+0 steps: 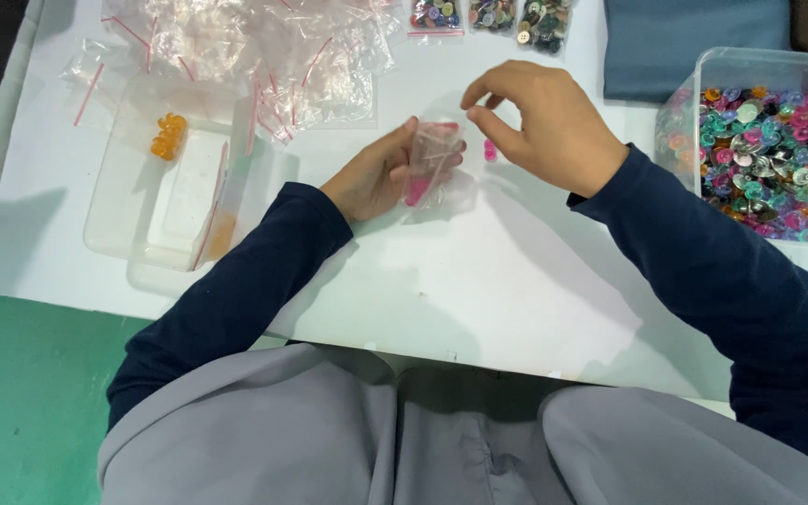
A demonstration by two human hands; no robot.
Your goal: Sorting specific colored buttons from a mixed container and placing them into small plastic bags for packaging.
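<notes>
Holding small clear bag [434, 159] in left hand [376, 178] over the surface [479, 281]; right hand [540, 122] pinched narrow just above its mouth, whether on a button I cannot tell.
Bag looks light, limp, slippery: grip at the mouth. Pink button [490, 150] beside it. Right tub [759, 159] holds mixed buttons; left tray [156, 201] holds orange ones [168, 136]; empty bags [264, 51] piled behind.

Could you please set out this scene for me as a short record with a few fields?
Left hand: holds a small clear zip bag with pink pieces inside.
Right hand: fingers pinched together just above the bag's mouth.
On the table: one pink button beside the bag.
Right side: clear bin of mixed coloured buttons.
Left side: clear tray holding orange buttons.
Far edge: pile of empty zip bags; three filled button bags.
</notes>
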